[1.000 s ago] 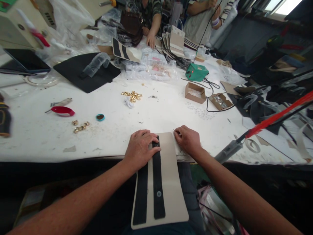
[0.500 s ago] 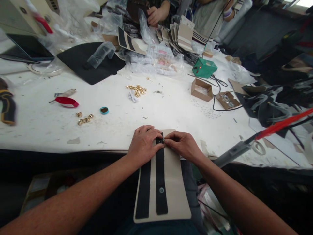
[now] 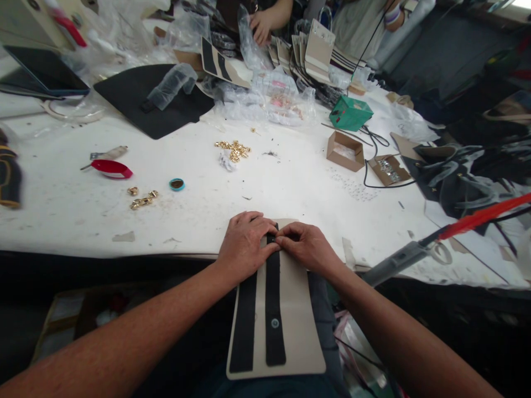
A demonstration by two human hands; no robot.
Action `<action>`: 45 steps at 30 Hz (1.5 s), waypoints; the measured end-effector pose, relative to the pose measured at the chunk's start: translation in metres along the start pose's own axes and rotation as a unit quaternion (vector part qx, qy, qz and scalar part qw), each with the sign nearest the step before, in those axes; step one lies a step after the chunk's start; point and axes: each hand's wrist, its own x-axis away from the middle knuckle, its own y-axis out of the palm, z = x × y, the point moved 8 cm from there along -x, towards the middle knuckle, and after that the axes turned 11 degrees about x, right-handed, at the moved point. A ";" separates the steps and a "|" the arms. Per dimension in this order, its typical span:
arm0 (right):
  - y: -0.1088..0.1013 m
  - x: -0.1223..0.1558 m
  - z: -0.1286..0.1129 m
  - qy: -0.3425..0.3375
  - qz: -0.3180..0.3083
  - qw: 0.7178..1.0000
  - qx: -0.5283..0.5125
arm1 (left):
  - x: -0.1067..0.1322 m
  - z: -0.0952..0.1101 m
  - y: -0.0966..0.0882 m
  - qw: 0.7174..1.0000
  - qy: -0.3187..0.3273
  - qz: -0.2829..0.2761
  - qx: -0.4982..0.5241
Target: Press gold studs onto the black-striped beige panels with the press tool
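Striped panel (image 3: 257,331), cluttered white workbench (image 3: 290,193)

Bright even light, faint shadows, wide-angle curvature at edges

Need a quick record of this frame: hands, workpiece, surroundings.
left hand: flat on a beige rectangular panel, beside the top end of a long black strip
right hand: fingertips at that strip's top end
panel: second long black strip runs parallel; round metal snap on the first strip
nearby: small gold metal links on a white work table
co-worker: hand beyond clear plastic bags
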 end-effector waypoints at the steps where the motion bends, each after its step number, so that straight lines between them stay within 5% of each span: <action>1: 0.001 -0.001 0.002 0.014 -0.006 1.000 -0.001 | 0.000 0.000 0.000 1.000 0.000 0.000 0.000; 10: 0.003 -0.007 0.008 0.073 -0.049 0.996 0.005 | 0.001 0.000 0.000 1.000 0.003 0.003 0.000; 20: 0.002 -0.005 0.006 0.076 -0.013 0.997 0.010 | 0.000 -0.001 0.002 1.000 0.002 0.004 -0.014; 23: -0.010 0.009 0.002 0.058 0.025 0.996 -0.059 | -0.001 -0.001 0.002 1.000 -0.004 0.001 -0.019; 25: -0.027 0.035 0.007 0.059 0.107 0.989 -0.083 | -0.001 -0.001 0.002 1.000 -0.007 0.002 -0.021; 29: -0.074 0.126 0.044 0.103 0.382 0.918 -0.022 | -0.002 -0.001 0.002 1.000 -0.001 0.003 -0.022; 32: -0.089 0.185 0.095 0.209 0.493 0.844 0.008 | -0.002 -0.001 0.002 1.000 0.004 -0.002 -0.021; 36: -0.096 0.196 0.144 0.299 0.496 0.815 0.030 | -0.003 0.000 0.001 1.000 0.012 -0.005 -0.021; 45: -0.108 0.172 0.179 0.382 0.405 0.830 0.023 | -0.007 0.000 0.000 0.999 0.008 -0.021 -0.048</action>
